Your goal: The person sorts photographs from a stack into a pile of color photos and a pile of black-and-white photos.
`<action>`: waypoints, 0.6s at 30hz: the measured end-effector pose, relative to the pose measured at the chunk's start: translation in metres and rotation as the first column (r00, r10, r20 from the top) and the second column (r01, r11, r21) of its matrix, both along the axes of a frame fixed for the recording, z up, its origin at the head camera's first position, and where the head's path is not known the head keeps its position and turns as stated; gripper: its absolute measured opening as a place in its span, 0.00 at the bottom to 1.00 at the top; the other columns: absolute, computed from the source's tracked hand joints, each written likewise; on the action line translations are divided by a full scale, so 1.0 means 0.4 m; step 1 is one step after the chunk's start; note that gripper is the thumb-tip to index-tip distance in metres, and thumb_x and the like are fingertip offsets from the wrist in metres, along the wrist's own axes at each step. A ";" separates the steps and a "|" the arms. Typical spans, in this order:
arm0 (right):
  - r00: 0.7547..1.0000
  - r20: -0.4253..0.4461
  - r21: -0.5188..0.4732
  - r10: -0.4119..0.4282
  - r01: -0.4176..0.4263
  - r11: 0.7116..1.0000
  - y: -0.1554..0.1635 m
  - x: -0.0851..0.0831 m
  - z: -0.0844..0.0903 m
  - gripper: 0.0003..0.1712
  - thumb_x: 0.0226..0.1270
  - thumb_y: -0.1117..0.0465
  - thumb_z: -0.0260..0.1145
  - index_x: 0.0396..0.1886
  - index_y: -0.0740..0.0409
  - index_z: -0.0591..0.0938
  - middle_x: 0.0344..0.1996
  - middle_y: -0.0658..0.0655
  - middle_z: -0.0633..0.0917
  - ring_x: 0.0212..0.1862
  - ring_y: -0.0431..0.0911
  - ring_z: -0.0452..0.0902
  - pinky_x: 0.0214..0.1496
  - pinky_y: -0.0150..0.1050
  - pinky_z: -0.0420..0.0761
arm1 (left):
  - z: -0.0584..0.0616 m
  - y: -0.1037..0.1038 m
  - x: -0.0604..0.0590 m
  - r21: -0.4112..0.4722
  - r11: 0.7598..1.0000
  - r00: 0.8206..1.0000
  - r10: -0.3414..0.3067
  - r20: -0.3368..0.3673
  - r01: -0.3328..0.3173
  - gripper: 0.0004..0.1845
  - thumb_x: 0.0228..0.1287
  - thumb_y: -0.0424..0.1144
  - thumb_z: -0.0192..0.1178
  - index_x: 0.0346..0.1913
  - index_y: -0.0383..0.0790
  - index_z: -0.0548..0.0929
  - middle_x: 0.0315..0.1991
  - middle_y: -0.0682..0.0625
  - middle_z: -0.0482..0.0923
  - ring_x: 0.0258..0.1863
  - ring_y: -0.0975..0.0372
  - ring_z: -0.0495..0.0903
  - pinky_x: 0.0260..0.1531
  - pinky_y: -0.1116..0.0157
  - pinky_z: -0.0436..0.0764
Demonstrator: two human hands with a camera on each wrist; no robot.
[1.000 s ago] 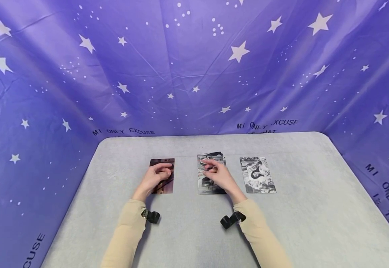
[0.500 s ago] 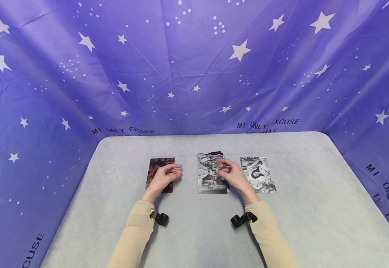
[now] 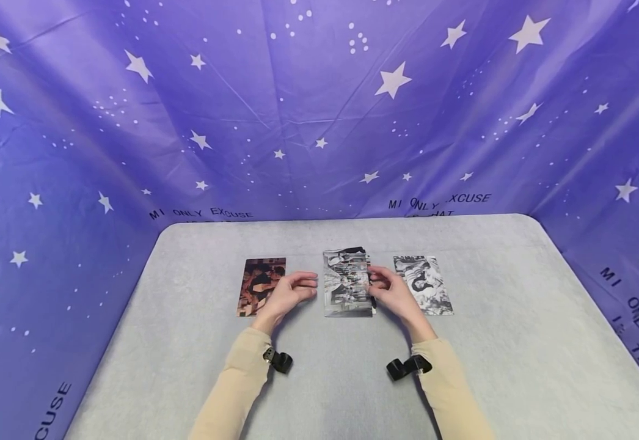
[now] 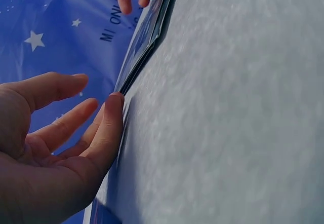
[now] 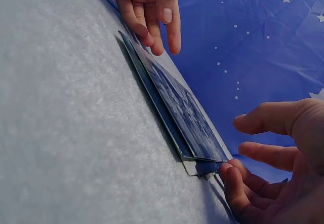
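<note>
On the far left I've got a dark reddish picture card [image 3: 256,278], flat on the grey table [image 3: 319,385], its near right corner covered by the left hand [image 3: 289,293]. That hand's fingers are loosely bent and gripping nothing, tips reaching right, just beside the stack of picture cards [image 3: 347,287]; whether they touch it, I can't tell. And there's the stack, mid-table between my two hands: black-and-white print on top, the cards beneath poking out at the far edge and along the right side, so not squared up. Over to the right hand [image 3: 393,293]: fingers relaxed and slightly bent, no grip, a fingertip right at the stack's near right corner in the right wrist view. Beyond it, rightmost, a black-and-white picture card [image 3: 432,287] lies flat, slightly angled, its left side partly behind that hand.
</note>
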State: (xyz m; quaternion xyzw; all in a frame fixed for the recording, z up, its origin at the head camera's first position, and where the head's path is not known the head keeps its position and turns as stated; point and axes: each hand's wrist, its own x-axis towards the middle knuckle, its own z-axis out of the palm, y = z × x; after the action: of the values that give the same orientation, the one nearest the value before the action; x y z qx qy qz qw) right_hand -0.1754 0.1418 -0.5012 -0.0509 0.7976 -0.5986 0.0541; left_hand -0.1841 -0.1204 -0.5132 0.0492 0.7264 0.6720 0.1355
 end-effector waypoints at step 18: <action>1.000 0.018 0.023 -0.001 0.001 1.000 -0.015 0.040 0.063 0.28 0.59 0.76 0.63 0.60 0.80 0.69 0.50 0.78 0.75 0.44 0.62 0.76 0.39 0.29 0.75 | -0.004 0.025 -0.007 0.014 1.000 0.999 -0.011 0.046 0.010 0.23 0.60 0.24 0.60 0.59 0.23 0.73 0.49 0.31 0.77 0.44 0.54 0.81 0.42 0.68 0.77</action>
State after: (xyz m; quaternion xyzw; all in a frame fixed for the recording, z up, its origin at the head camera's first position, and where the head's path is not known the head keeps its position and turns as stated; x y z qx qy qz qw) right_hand -0.1596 0.1356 -0.4759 -0.0446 0.8039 -0.5899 0.0614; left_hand -0.1871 -0.1103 -0.5147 0.0385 0.7181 0.6773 0.1553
